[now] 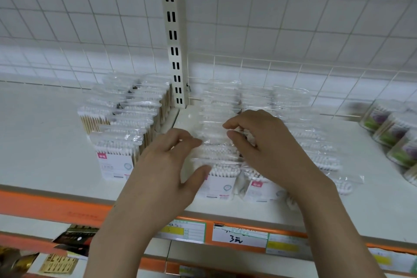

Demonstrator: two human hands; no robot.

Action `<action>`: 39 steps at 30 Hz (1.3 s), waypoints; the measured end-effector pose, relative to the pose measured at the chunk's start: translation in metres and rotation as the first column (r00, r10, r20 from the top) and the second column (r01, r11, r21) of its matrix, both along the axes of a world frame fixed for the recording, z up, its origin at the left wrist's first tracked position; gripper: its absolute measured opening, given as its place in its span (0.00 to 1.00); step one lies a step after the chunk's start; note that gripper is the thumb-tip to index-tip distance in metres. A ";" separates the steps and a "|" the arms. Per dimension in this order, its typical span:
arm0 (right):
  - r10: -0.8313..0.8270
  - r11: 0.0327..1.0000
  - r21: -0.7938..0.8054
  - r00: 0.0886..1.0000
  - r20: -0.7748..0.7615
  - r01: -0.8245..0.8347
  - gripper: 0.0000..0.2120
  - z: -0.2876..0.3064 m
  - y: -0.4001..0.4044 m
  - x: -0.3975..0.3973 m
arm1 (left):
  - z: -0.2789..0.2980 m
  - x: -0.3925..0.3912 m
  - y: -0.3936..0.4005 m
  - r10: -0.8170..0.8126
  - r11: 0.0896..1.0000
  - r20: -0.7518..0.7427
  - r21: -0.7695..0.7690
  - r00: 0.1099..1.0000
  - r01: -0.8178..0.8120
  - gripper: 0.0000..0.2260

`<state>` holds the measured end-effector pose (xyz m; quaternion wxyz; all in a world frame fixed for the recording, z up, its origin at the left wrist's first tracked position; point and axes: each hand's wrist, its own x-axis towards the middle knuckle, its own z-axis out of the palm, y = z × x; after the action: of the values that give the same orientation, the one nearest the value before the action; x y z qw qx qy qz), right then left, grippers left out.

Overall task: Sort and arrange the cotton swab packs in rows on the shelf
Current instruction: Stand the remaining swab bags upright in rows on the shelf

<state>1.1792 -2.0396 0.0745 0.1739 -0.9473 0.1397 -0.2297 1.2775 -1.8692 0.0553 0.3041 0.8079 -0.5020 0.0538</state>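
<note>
A: Where do the 2 hands stand at the white shelf?

B: Both are raised over the middle row of cotton swab packs, which runs from the shelf's front edge back toward the wire grid panel. The left hand has its fingers spread and lightly bent, fingertips at the row's left flank, thumb near the front pack. The right hand has curled fingers, its thumb and forefinger pinching the clear wrapper of a pack in that row.

A: And the rest of the stock?

B: To the left of the slotted upright post stand 2 rows of packs, upright, touching one another. Right of the middle row, more packs lie partly behind the right wrist; motion blur hides their exact order. At the far right sit round tubs of swabs with green and purple labels.

A: Below the shelf?

B: An orange rail carries price tags, 1 handwritten with a "3".
</note>
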 end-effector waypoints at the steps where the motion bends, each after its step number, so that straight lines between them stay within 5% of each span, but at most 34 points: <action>1: -0.016 1.000 -0.024 1.000 -0.025 0.015 0.10 -0.001 -0.001 0.001 | 0.000 0.000 -0.002 0.010 1.000 0.012 0.015 1.000 -0.010 0.20; 10: 0.020 1.000 -0.007 1.000 -0.023 -0.020 0.09 -0.011 -0.004 0.001 | 0.000 0.001 -0.026 0.024 0.996 0.039 0.088 0.999 -0.028 0.26; 19: -0.059 0.998 -0.025 0.998 0.012 0.060 0.09 -0.006 -0.006 0.008 | -0.003 0.003 -0.029 -0.015 0.997 0.080 0.077 0.997 0.008 0.19; 34: -0.197 0.965 -0.212 0.961 -0.192 0.156 0.10 0.001 -0.017 0.027 | -0.005 0.005 -0.027 -0.048 0.999 0.007 -0.014 0.999 0.048 0.12; 39: -0.205 0.962 -0.178 0.978 0.027 0.206 0.08 0.009 -0.019 0.027 | -0.004 0.004 -0.027 -0.052 0.998 -0.002 -0.021 0.999 0.052 0.13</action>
<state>1.2066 -2.0587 0.0835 0.0637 -0.9385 0.2153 -0.2622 1.2820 -1.8962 0.0515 0.3147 0.7914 -0.5216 0.0501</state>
